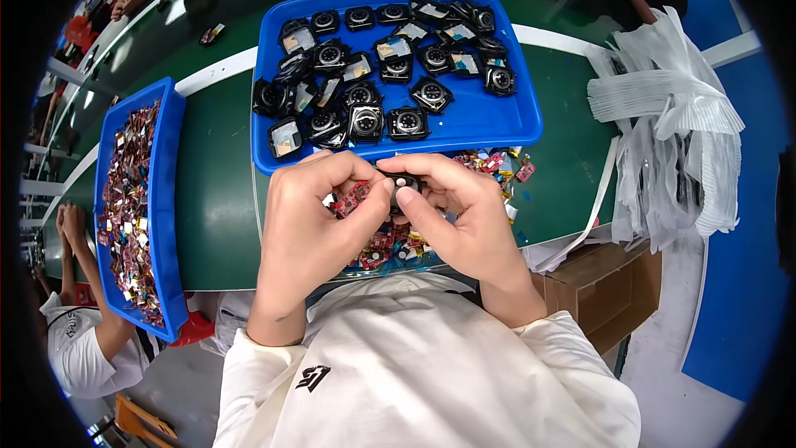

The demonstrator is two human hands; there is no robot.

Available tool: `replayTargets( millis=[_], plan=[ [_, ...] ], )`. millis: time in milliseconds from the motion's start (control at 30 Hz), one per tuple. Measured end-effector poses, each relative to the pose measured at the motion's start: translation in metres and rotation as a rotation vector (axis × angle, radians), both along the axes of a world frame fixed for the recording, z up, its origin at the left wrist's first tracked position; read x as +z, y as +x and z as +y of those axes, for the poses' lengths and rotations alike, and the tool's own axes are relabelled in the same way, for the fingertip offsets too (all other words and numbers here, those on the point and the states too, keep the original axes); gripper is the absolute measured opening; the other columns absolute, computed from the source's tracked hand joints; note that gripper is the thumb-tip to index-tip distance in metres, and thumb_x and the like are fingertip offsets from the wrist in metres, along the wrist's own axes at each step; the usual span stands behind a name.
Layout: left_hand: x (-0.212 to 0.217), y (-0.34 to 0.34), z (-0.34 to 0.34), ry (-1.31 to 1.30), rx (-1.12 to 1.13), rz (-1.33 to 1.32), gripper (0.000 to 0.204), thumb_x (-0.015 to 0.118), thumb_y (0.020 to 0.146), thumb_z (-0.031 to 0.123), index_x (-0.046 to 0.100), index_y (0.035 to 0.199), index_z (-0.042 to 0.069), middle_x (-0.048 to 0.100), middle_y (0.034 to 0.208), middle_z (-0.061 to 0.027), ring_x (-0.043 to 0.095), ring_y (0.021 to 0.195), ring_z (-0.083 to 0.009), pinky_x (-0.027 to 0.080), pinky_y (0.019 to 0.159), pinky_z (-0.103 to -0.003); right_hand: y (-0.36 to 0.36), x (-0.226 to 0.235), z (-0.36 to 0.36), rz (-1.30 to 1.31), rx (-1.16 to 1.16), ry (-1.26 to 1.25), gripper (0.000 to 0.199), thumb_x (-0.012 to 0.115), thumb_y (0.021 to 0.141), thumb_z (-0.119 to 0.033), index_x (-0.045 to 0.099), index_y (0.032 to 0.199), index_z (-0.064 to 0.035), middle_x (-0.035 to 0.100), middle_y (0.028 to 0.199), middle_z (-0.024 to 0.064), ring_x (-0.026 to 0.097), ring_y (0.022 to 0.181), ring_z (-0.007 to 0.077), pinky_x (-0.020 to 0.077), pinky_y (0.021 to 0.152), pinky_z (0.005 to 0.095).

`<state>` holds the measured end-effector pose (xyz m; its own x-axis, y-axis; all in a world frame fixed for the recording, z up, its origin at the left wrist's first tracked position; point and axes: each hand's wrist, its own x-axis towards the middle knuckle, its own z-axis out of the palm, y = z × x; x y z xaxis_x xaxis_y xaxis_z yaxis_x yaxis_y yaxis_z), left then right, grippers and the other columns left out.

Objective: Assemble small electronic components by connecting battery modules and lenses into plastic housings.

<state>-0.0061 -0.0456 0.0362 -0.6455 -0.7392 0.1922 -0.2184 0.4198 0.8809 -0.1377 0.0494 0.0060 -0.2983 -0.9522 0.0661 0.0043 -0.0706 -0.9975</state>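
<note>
Between both hands, just before the near rim of a blue tray point(489, 123), I hold a small black watch case point(404, 186). My left hand point(319, 211) pinches its left side with thumb and index finger. My right hand point(456, 207) closes round the right side, its thumb pressed on the face. A small whitish spot shows by the thumb tips; what it is I cannot make out. Fingers hide most of the case. Several similar black watch cases point(366, 122) lie in the tray. Beneath my hands is a pile of small red circuit parts point(377, 250).
On the left, a second blue tray point(172, 224) is full of small mixed parts. White plastic sleeves point(672, 116) hang at the right edge of the green table point(217, 199). Below them stands an open cardboard box point(609, 294). Other people work at the left and far side.
</note>
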Motion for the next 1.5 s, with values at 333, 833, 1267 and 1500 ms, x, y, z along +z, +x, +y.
replayTargets(
  millis=[333,833,1267,1500],
  plan=[
    [-0.010,-0.003,0.011,0.019,0.077,0.089,0.008,0.072,0.073,0.002,0.067,0.078,-0.001,0.064,0.068,-0.0060,0.055,0.059,-0.0102,0.044,0.056,-0.022,0.002,-0.008,-0.006,0.259,-0.233,-0.217,0.018,0.059,0.087,-0.004,0.065,0.104,-0.0011,0.062,0.071,0.0019,0.047,0.054,0.0008,0.0377,0.047,0.0186],
    [-0.015,0.001,0.016,0.059,0.141,0.234,0.017,0.073,0.073,-0.003,0.067,0.089,-0.002,0.067,0.080,-0.0061,0.062,0.071,-0.0089,0.049,0.067,-0.020,0.000,-0.006,-0.003,0.021,-0.212,-0.152,0.020,0.053,0.093,-0.006,0.062,0.110,0.0008,0.059,0.074,-0.0038,0.044,0.058,-0.0022,0.0323,0.048,0.0151],
    [-0.015,0.005,0.018,0.153,0.096,0.258,0.024,0.072,0.072,-0.004,0.069,0.095,-0.001,0.067,0.074,-0.0055,0.060,0.068,-0.0099,0.046,0.065,-0.022,0.000,0.002,-0.002,-0.037,-0.224,-0.136,0.020,0.059,0.091,-0.005,0.063,0.108,0.0033,0.057,0.069,-0.0042,0.039,0.055,-0.0032,0.0241,0.046,0.0154],
    [-0.014,0.002,0.020,0.125,0.040,0.257,0.024,0.072,0.072,-0.006,0.069,0.095,-0.002,0.067,0.075,-0.0060,0.061,0.068,-0.0100,0.047,0.066,-0.022,-0.001,-0.005,0.000,0.082,-0.303,-0.184,0.018,0.060,0.090,-0.007,0.064,0.104,0.0036,0.057,0.068,-0.0043,0.037,0.053,-0.0035,0.0216,0.046,0.0147]
  ],
)
